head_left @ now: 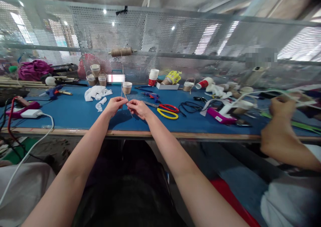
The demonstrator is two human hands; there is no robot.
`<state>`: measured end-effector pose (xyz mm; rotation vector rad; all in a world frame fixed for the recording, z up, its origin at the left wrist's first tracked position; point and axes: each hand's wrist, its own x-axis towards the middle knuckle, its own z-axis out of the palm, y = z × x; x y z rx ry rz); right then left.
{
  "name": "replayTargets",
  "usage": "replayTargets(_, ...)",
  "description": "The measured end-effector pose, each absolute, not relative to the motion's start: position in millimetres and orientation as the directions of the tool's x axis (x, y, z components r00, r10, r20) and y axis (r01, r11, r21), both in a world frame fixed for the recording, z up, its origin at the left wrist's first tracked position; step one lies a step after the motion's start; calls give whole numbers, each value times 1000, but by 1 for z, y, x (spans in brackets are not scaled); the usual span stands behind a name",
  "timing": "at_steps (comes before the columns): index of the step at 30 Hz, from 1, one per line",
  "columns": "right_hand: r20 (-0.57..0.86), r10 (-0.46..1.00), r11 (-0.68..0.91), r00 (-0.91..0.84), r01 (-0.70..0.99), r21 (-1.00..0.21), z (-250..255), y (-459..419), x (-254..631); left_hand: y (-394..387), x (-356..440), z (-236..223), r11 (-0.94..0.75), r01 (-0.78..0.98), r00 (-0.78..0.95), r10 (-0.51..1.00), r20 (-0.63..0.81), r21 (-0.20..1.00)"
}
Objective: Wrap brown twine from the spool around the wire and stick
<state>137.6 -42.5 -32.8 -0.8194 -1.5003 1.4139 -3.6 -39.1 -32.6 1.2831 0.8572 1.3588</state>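
My left hand (pixel 116 106) and my right hand (pixel 137 108) meet over the front of the blue table, both closed in a pinch on a thin strand of twine (pixel 122 66). The twine runs down from a spool (pixel 121 52) mounted on the mesh partition, and a short end hangs below my fingers. Just behind my hands stands a small paper cup (pixel 127 88) with a brown wrapped outside. Scissors (pixel 168 111) with one red and one yellow handle lie to the right of my right hand. Crumpled white cloth (pixel 97 93) lies left of my left hand.
A blue glue gun (pixel 152 96) lies beyond the scissors; another glue gun (pixel 54 92) is at left. Wrapped cups (pixel 95 70), stacked cups (pixel 153 76) and a white box (pixel 167 85) line the back. Purple power strips (pixel 222 116) lie near both sides. A co-worker's hand (pixel 283 108) works at right.
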Motion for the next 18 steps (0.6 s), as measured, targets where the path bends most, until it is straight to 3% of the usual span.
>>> replayTargets(11, 272, 928, 279, -256, -9, -960, -38, -39, 133, -32, -1, -38, -200, -136, 78, 974, 212, 970)
replayTargets(18, 206, 926, 216, -316, -6, -976, -33, -35, 138, -25, 3, -35, -156, -166, 140, 974, 180, 974)
